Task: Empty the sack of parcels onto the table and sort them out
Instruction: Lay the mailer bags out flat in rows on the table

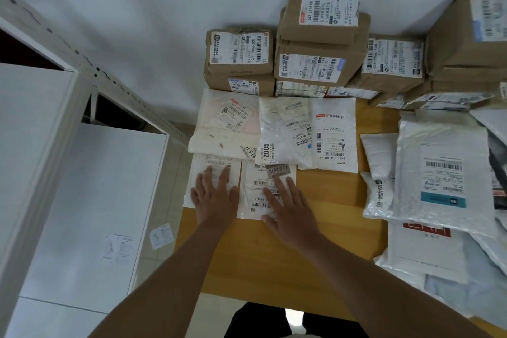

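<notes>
From my remote seat I watched both hands lie flat on the wooden worktop (pixel 274 263), each grip spread wide and holding nothing. My left hand (pixel 215 195) pressed with straight fingers on a small white mailer (pixel 211 173) at the worktop's left edge; my right hand (pixel 290 210) rested the same way on a second white mailer (pixel 263 192) just beside the first, its fingertips near a grey sticker (pixel 278 171) marked with numbers. Just beyond the fingertips of both hands lay a row of larger white mailers: a stained one (pixel 219 129) ahead of the left grip, a crinkled one (pixel 282 132) overlapping it ahead of the right grip, and a flatter one (pixel 336 134) touching that on its right. Further ahead of the hands, brown cardboard boxes (pixel 321 44) stood stacked against the white wall (pixel 137 8), each showing a barcode label. Well to the right of the right grip, a loose heap of grey and white plastic parcels (pixel 439 178) overlapped one another, a teal-striped label showing on the top one. To the left of the left grip stood a white metal shelf unit (pixel 55 145) beside the worktop. I could not see the sack.
</notes>
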`<state>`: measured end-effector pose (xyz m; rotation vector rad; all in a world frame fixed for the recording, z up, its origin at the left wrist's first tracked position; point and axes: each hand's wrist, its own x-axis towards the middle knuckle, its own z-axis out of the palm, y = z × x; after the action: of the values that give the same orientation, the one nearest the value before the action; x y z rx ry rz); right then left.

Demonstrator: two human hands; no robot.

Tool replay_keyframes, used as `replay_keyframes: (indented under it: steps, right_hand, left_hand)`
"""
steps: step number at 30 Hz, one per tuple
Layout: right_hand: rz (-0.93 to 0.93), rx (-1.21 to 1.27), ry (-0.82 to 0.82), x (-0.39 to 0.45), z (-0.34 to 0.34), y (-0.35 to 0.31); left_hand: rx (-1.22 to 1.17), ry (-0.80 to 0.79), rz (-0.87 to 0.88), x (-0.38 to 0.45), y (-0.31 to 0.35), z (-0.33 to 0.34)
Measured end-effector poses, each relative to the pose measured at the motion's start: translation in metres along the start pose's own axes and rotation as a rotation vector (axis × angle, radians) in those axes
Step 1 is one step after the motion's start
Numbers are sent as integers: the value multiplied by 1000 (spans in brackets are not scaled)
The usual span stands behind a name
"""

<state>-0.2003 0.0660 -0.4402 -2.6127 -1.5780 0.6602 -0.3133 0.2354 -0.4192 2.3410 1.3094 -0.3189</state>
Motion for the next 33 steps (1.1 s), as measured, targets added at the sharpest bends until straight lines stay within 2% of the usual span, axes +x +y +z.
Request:
replay_keyframes:
  steps: [5, 8, 11, 13, 16, 19, 21, 23, 25, 29, 31, 33]
  right_hand:
    - [6, 3, 6, -4, 1, -5]
    - [13, 21, 32, -7, -5, -5]
    - [44, 70, 131, -22, -13, 4]
    - [88, 74, 235, -32, -20, 20]
    - [218, 48, 406, -48, -43, 62]
    - [461, 39, 497, -68, -70, 114]
    - [707, 95, 506, -81, -88, 148]
    - [983, 250, 420, -95, -104, 186]
    - [1141, 395, 319, -106, -116, 218]
    - [1103, 409, 164, -111, -122, 247]
    - [1069, 468, 191, -109, -116, 256]
    - [1011, 664, 281, -110, -114, 268]
  left_hand:
    - [7, -2, -1, -1, -1, 1]
    - [-9, 69, 17, -8, 6, 0]
    - [-54, 189, 123, -21, 23, 0]
    - [-73, 199, 246, -28, 45, 3]
    - [-118, 127, 427, -36, 93, 9]
    - [-197, -98, 520, -43, 147, 19]
    - [-228, -245, 518, -46, 181, 27]
    - [-229, -339, 528, -52, 216, 37]
    - [-276, -408, 532, -59, 247, 45]
    - [-347, -492, 409, -61, 292, 66]
    - [-417, -490, 304, -63, 308, 70]
    - [-536, -407, 146, -63, 321, 72]
